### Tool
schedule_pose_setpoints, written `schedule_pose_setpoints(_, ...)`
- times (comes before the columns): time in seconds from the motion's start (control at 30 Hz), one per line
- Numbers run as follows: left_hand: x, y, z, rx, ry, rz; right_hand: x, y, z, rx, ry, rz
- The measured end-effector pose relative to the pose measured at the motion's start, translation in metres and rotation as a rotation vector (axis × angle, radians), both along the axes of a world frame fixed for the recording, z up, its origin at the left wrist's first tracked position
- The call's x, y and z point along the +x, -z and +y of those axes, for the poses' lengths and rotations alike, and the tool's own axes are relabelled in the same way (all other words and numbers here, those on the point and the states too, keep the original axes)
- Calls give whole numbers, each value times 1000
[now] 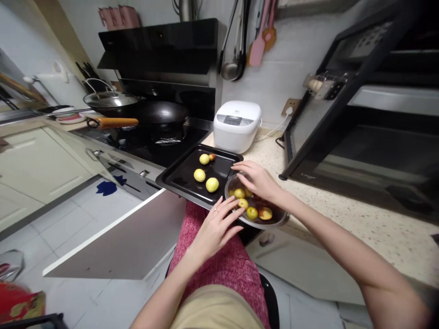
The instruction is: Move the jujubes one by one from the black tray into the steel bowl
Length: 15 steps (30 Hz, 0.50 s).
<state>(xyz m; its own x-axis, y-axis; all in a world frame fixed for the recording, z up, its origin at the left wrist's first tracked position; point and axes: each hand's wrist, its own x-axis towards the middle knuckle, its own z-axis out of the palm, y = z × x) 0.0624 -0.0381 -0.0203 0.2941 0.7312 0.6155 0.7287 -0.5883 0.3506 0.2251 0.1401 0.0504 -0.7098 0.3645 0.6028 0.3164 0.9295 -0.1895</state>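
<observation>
A metal bowl (pixel 283 219) with several yellow-green, partly reddish-brown jujube-like fruits (pixel 252 213) stands at the counter's front. My left hand (pixel 217 224) is at its near left rim, fingers stretched and apart, fingertips close to the fruits. Over the far side of the bowl is my right hand (pixel 259 180), its fingers extended toward the tray and its thumb pointing into the bowl; I see nothing held in it. Left of the bowl lies a black baking tray (pixel 181 171) carrying three yellow-green fruits (pixel 212 184) and one small reddish-brown fruit (pixel 212 157).
Behind the tray stands a white rice cooker (pixel 236 125). A stove with a wok (pixel 163 112) and a lidded pan (pixel 109 99) is to the left. An oven (pixel 370 151) with its door raised is on the right. An open cabinet door (pixel 120 242) juts out below the tray.
</observation>
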Motion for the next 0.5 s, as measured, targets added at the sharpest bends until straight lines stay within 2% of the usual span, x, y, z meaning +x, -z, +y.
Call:
schedule_pose_setpoints(0.13,1,0,0,-21,2,33,-46,6,58,-12,-84,-205)
schedule_pose_setpoints(0.27,-2,-1,2,-65,23,77,-87,15,95,-37,-104,-320)
schedule_pose_setpoints(0.37,-5,-1,4,-73,38,82,-103,18,108,-28,-105,-299)
schedule_pose_setpoints(0.5,-8,-1,8,-71,39,86,-96,18,106,-15,-118,-233)
